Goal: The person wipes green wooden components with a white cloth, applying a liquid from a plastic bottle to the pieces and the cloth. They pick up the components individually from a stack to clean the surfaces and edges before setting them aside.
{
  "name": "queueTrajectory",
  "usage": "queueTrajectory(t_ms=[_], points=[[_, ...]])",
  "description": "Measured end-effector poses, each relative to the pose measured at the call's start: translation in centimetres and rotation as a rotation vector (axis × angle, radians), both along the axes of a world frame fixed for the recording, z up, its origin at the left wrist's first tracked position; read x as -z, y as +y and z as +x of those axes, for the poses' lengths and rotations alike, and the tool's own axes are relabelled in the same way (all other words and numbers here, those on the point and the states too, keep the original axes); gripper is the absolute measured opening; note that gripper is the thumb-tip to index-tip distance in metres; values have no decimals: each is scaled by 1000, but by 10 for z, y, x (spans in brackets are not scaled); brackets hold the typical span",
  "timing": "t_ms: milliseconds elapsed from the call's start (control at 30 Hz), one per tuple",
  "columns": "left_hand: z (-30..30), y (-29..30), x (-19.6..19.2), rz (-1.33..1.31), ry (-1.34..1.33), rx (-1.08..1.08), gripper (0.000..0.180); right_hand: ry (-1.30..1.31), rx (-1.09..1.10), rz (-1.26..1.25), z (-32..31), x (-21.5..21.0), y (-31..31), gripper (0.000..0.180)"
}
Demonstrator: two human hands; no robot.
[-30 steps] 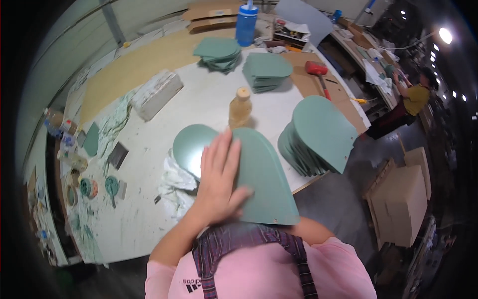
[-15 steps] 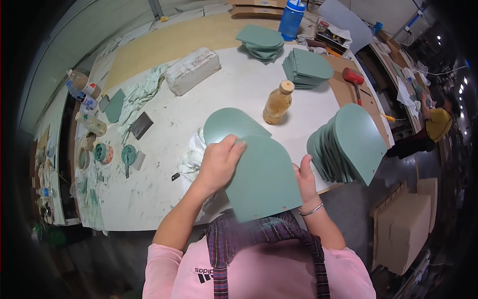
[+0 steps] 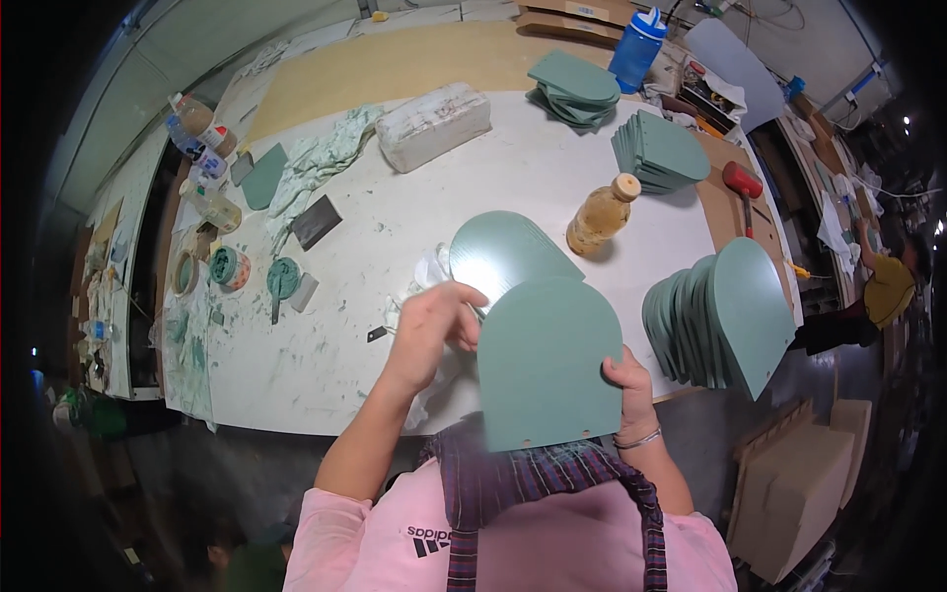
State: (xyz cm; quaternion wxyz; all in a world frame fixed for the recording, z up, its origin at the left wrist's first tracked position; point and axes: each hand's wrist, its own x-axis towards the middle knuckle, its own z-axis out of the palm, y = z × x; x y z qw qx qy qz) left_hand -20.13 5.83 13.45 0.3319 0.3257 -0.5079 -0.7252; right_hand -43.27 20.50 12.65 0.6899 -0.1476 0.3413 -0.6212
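On the tabletop's (image 3: 296,380) left, a labelled bottle (image 3: 204,158) sits beyond a printed tub (image 3: 242,275) of green paste (image 3: 222,264). The left hand (image 3: 432,328), half-open, is beside the green panel (image 3: 549,365) held above the apron (image 3: 547,479); contact is unclear. A capped bottle (image 3: 609,205) contains amber liquid (image 3: 590,232). The right hand (image 3: 632,387) pinches the panel's edge.

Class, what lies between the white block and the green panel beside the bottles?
In the head view, a crumpled pale cloth lies between the white block and that green panel.

Dark, upside-down lettering (image 3: 431,531) above a striped emblem (image 3: 431,546) on the chest of the pink shirt (image 3: 562,543)
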Motion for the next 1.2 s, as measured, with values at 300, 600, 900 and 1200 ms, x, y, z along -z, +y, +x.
queueTrajectory(t_ms=[300, 600, 900, 1200], points=[[-8, 4, 4, -238, -141, 6, 28, 33, 5, -12, 1, 6, -3, 45], [-8, 7, 11, -260, -191, -76, 28, 355, 13, 18, -5, -1, -16, 34], [49, 9, 117, -1003, -1000, -182, 25, 390, 161, 152, 14, -1, -57, 36], [67, 14, 10, -487, -458, -415, 7, 1460, 202, -94, 6, 16, -94, 53]])
